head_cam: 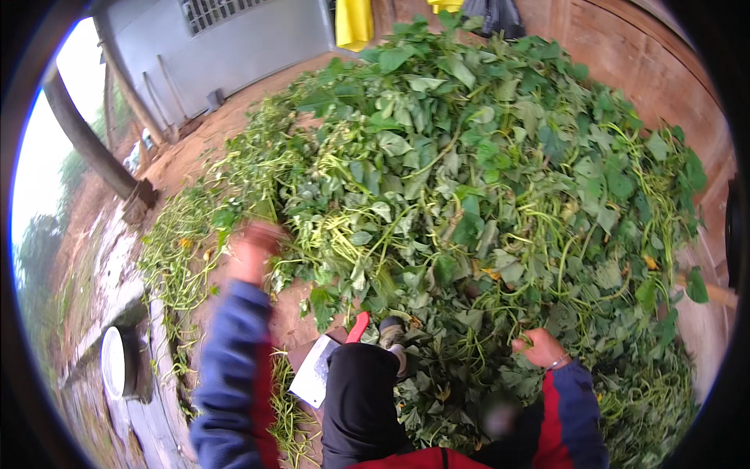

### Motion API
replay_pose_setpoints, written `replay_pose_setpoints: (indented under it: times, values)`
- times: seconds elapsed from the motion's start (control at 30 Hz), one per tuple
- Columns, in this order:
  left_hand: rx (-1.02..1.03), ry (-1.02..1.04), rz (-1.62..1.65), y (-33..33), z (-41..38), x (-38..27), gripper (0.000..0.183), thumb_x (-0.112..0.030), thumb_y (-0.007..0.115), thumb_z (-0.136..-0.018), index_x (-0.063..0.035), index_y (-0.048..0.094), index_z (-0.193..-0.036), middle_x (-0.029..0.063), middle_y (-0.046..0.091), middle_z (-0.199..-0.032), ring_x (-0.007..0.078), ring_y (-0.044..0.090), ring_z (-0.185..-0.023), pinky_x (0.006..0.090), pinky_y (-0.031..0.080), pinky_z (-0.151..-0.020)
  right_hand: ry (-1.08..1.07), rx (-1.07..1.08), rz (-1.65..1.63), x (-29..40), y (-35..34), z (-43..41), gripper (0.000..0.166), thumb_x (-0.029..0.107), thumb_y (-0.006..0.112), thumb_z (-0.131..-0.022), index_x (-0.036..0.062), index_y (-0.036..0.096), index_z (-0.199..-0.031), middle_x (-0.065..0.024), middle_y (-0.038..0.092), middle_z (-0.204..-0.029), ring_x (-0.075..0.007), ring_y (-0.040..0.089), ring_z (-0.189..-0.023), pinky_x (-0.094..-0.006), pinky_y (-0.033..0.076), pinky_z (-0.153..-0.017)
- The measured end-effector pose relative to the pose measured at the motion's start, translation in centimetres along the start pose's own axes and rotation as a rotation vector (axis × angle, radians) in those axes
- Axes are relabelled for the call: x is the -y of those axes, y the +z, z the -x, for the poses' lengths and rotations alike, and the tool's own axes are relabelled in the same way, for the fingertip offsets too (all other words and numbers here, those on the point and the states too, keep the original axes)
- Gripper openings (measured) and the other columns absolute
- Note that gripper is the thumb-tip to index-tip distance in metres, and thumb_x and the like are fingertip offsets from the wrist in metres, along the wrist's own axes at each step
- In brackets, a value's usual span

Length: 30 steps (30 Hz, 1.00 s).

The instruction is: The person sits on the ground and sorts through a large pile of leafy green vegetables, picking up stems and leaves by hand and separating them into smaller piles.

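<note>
A large heap of leafy green vines [469,193], probably sweet potato vines, spreads over the ground before me. My right hand [539,349], with a bracelet at the wrist, is closed around some vine stems at the lower right of the heap. At the heap's left edge my left hand [256,249] is blurred by motion; green leaves show just beyond it, but whether it grips them is unclear. Beside my black-trousered knee lies a broad-bladed cleaver [315,370] with a red handle [358,327]. A brown board [302,355] shows partly under its blade.
Loose stems [290,404] lie left of my leg. Farther left are a round white-lined basin [115,362] and a wooden post [94,132]. Long-handled tools [164,88] lean on the grey wall [281,38]. A reddish wooden wall [638,58] bounds the right.
</note>
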<state>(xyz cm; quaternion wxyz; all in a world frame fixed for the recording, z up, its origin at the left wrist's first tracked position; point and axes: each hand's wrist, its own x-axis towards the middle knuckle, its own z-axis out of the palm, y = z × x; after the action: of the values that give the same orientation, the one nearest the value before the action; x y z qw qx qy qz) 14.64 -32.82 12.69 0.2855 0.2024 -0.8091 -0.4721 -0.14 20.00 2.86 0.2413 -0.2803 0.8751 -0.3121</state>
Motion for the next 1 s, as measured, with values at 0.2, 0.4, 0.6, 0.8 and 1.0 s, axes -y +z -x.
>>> replay_pose_setpoints:
  times: [0.2, 0.4, 0.6, 0.8, 1.0]
  values:
    - [-0.746, -0.326, 0.19, -24.6, -7.0, 11.1, 0.037, -0.034, 0.051, -0.082, -0.005, 0.048, -0.105, 0.011, 0.054, -0.101, 0.025, 0.055, -0.086, 0.0353, 0.049, -0.066, -0.079, -0.143, -0.204, -0.5, -0.1, -0.2, 0.028, 0.026, 0.05, -0.084, 0.0015, 0.059, -0.074, -0.0102, 0.059, -0.066, -0.0185, 0.056, -0.063, -0.0302, 0.044, -0.062]
    - [0.025, -0.142, 0.365, 6.3, -1.3, 8.6, 0.029, -0.015, 0.053, -0.081, -0.0008, 0.048, -0.106, 0.009, 0.055, -0.084, 0.0193, 0.058, -0.064, 0.0304, 0.05, -0.051, -0.014, -0.36, -0.502, -2.0, -0.3, -1.9, 0.016, 0.011, 0.051, -0.082, 0.0005, 0.057, -0.072, -0.003, 0.055, -0.066, -0.0135, 0.054, -0.062, -0.0286, 0.044, -0.061]
    - [0.326, -0.205, 0.646, 25.9, 7.9, -7.4, 0.016, -0.004, 0.055, -0.079, -0.0012, 0.051, -0.094, 0.0025, 0.054, -0.076, 0.0105, 0.051, -0.065, 0.0228, 0.044, -0.055, 0.138, -0.801, -0.24, -6.9, -2.5, -3.6, 0.012, 0.011, 0.055, -0.078, 0.0007, 0.061, -0.076, -0.0065, 0.059, -0.065, -0.012, 0.053, -0.059, -0.026, 0.042, -0.057]
    - [0.465, -0.158, 0.48, 30.4, 10.0, -7.7, 0.019, -0.005, 0.054, -0.08, 0.001, 0.05, -0.098, 0.0011, 0.055, -0.076, 0.0074, 0.05, -0.065, 0.0203, 0.042, -0.059, 0.221, -0.938, -0.205, -10.3, -4.7, -5.3, 0.02, 0.019, 0.058, -0.077, 0.0021, 0.06, -0.087, -0.0109, 0.059, -0.069, -0.0179, 0.054, -0.059, -0.0284, 0.042, -0.058]
    - [0.447, -0.152, 0.269, 31.5, 9.4, -5.5, 0.019, -0.006, 0.057, -0.076, 0.0037, 0.054, -0.093, 0.0064, 0.057, -0.068, 0.0101, 0.051, -0.061, 0.0233, 0.043, -0.058, 0.228, -0.921, -0.099, -9.9, -6.5, -8.2, 0.026, 0.023, 0.062, -0.072, 0.0003, 0.06, -0.084, -0.0163, 0.06, -0.073, -0.0255, 0.06, -0.066, -0.0313, 0.045, -0.061]
